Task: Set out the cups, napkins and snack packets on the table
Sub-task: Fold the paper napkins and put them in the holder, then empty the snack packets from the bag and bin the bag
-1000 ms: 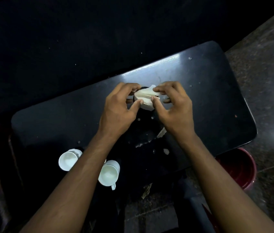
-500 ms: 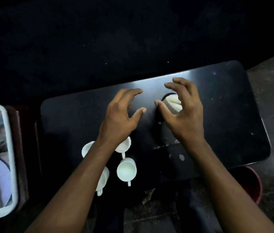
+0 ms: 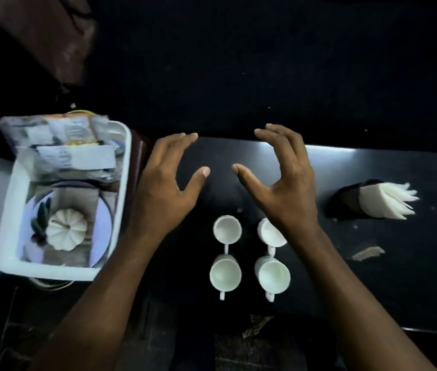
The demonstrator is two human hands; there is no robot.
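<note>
Over the middle of the dark counter (image 3: 372,263), both hands hang empty, palms down, with the fingers spread and curled and nothing gripped. On the left hand (image 3: 165,195) the thumb points toward the right hand (image 3: 284,188), whose thumb points back at it, and a gap of bare counter lies between the two thumb tips. Below the hands, toward the near edge of the counter, four white cups (image 3: 249,257) stand upright in a square of two rows, handles turned toward the near edge; the far right cup is partly hidden under the right wrist. Toward the right end of the counter, well apart from the cups, a dark holder (image 3: 348,199) carries a fan of white napkins (image 3: 384,200) whose points spread to the right. A torn scrap of brownish paper (image 3: 367,253) lies on the counter between the holder and the near edge. Past the left end of the counter sits a white tray (image 3: 123,167), near the left hand but not touching it. Silvery snack packets (image 3: 75,156) are piled in the far part of the tray, and in its near part a small white pumpkin (image 3: 66,229) rests on a pale round plate (image 3: 103,223). Whether the tray stands on the counter or on another surface beside it, I cannot tell.
</note>
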